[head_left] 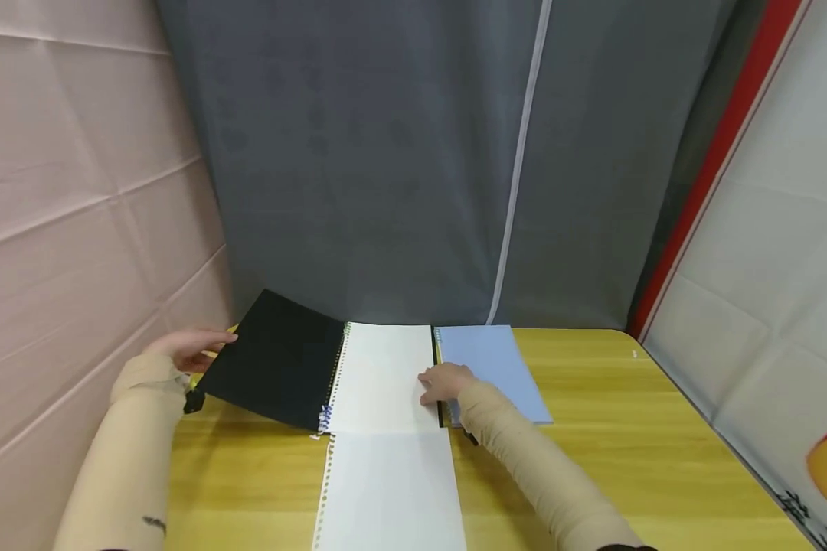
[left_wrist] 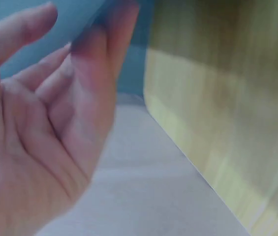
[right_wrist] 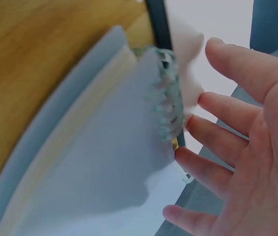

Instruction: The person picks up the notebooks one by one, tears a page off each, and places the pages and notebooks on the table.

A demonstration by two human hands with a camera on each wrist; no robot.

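Observation:
A ring binder lies open at the table's far edge, its black cover (head_left: 276,375) tilted up on the left. My left hand (head_left: 196,348) touches the cover's outer edge; in the left wrist view this hand (left_wrist: 40,128) shows an open palm with relaxed fingers. The binder's white page (head_left: 382,375) lies flat. My right hand (head_left: 444,383) rests on that page's right edge, next to a light blue spiral notebook (head_left: 492,363). In the right wrist view my right hand (right_wrist: 242,137) has straight, spread fingers beside the blue notebook (right_wrist: 94,167). A loose punched white sheet (head_left: 389,490) lies in front of the binder.
The wooden table (head_left: 627,428) reaches to the right and front. A grey curtain (head_left: 413,153) hangs right behind it. A pink cloth wall (head_left: 76,191) closes the left side, and a white panel with a red strip (head_left: 765,229) closes the right.

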